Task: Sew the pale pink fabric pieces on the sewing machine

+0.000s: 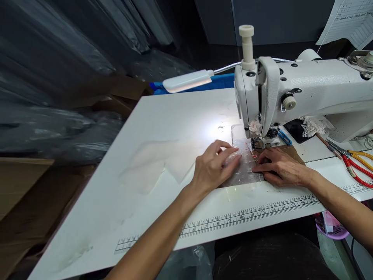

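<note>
Over the bed of a white sewing machine, both my hands work close to the needle area. My left hand hovers at the left of the metal plate, its fingers stretched out and apart. To the right, my right hand lies low with fingers fairly flat, its fingertips touching the plate just in front of the presser foot. A thin sheer whitish cloth spreads over the table left of my left hand; whether it reaches under my fingers, I cannot tell. Small red marks show beside the foot.
Red-handled scissors and a yellow-handled pair lie at the right. A blue clip-like tool and white lace sit behind my right hand. A lamp hangs over the table's back edge. A printed ruler runs along the front.
</note>
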`<state>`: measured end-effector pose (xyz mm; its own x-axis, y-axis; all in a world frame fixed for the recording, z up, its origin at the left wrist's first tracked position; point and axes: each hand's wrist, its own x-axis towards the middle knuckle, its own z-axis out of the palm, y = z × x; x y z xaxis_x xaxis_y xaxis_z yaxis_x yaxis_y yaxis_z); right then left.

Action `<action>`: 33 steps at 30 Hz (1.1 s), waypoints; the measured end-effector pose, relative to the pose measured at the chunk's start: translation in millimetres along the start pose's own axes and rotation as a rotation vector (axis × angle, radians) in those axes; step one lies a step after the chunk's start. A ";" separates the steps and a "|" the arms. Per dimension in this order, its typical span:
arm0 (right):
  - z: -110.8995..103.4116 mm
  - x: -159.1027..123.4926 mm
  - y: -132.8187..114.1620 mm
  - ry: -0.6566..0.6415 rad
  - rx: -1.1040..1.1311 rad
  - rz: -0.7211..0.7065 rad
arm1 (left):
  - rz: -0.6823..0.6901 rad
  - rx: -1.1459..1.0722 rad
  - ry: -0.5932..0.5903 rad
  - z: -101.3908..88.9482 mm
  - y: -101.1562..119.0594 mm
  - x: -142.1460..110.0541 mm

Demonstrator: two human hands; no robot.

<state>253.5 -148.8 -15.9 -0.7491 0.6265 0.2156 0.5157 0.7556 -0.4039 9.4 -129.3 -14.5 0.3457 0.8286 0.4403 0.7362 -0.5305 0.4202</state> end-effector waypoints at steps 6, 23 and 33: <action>3.1 -1.3 0.9 0.047 0.017 0.003 | 0.472 0.149 -0.316 6.7 -0.6 18.7; 17.0 -2.3 4.1 0.164 -0.016 0.095 | 0.404 0.159 -0.417 16.0 -15.1 35.4; 15.0 -1.4 1.6 0.154 -0.007 0.113 | 0.426 0.133 -0.389 18.1 -16.0 32.3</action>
<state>249.2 -151.4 -30.2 -0.6141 0.7287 0.3029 0.5962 0.6799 -0.4269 19.3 -90.8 -21.4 0.7964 0.5653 0.2147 0.5435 -0.8248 0.1557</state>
